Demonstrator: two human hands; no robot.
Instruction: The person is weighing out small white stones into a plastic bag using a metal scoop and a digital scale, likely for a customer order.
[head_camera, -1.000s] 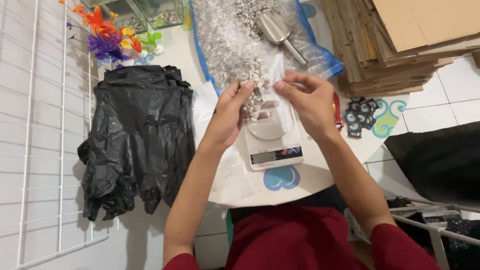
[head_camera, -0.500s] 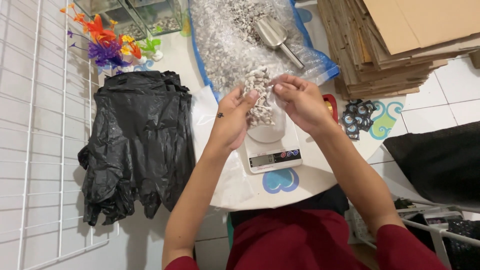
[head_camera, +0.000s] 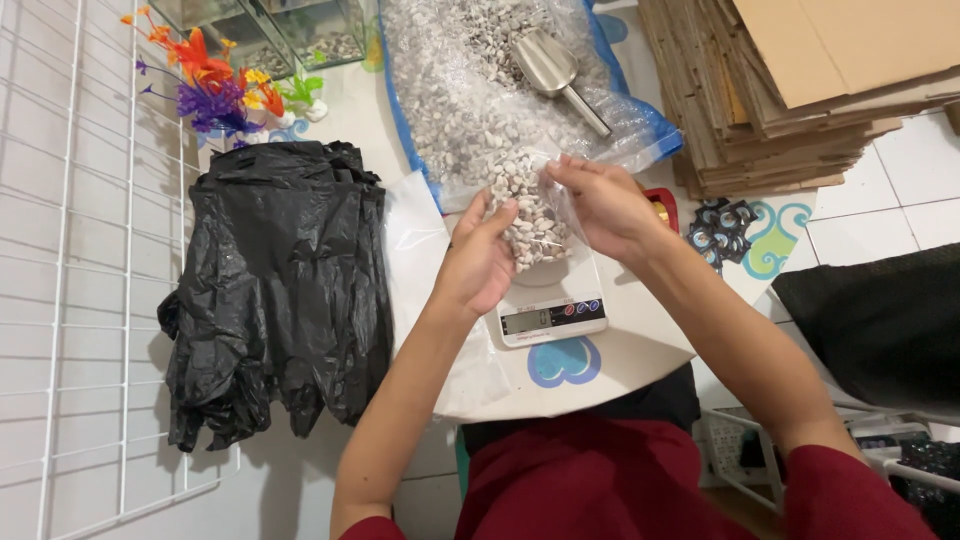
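Clear plastic pouch of pale pebbles (head_camera: 530, 215) hangs just above the white kitchen scale (head_camera: 548, 300), on the head view. Left hand (head_camera: 478, 262) and right hand (head_camera: 603, 205) pinch its top edges, fingers closed on the plastic. Likely sealing; next calls for pressing the mouth shut evenly.

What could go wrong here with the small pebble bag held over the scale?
Both hands, left hand and right hand, pinch the small clear plastic bag of pale pebbles near its top; if that grip slips, pebbles could scatter over the white digital scale. A spill might also roll off the white round table edge.
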